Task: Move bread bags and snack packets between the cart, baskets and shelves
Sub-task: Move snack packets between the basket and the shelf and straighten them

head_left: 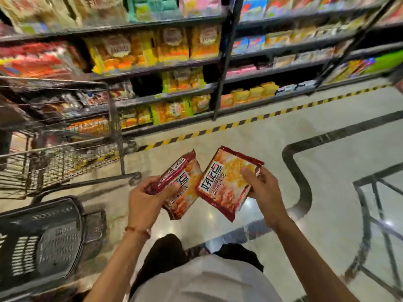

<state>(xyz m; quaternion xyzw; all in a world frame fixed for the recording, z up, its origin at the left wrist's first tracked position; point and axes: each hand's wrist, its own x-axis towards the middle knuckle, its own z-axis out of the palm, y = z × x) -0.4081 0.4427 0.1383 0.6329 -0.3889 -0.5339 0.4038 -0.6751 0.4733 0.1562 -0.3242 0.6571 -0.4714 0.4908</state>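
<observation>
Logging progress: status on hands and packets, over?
Left hand grips one red packet; right hand grips a second packet. Both held over the floor, short of the shelves. Cart at left, path ahead open.

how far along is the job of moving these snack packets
Done: the shelves look well stocked. In hand: the left hand grips one red packet and the right hand grips a second red packet, both over the floor. Left: both need placing, and the cart holds more blurred goods.
</observation>
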